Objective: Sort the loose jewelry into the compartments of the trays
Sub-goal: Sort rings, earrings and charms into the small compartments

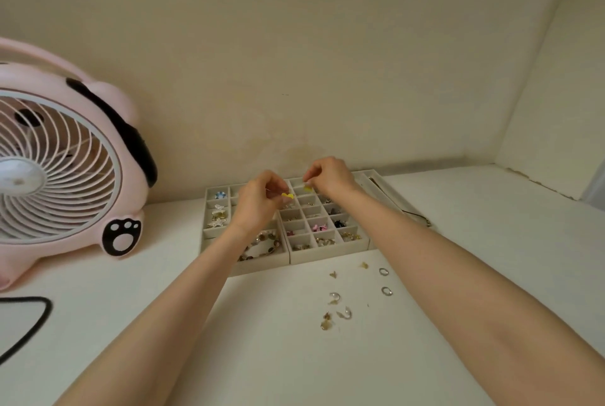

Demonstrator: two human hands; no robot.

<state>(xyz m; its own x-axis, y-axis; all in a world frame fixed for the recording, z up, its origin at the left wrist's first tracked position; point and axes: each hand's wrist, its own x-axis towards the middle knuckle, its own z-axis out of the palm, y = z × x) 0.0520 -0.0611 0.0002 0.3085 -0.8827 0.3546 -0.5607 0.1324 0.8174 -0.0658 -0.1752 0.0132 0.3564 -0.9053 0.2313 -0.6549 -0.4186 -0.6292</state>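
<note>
Placing step: left hand pinches a yellow piece, right hand another yellow piece, both over the grid tray's far compartments. Next, probably drop each into a cell; loose pieces wait on the table.

fan: pink, black patches, white grille, black-and-white paw print
trays: cream
small piece: yellow
second small piece: yellow
cord, lower left: black
table: white
wall: cream
</note>
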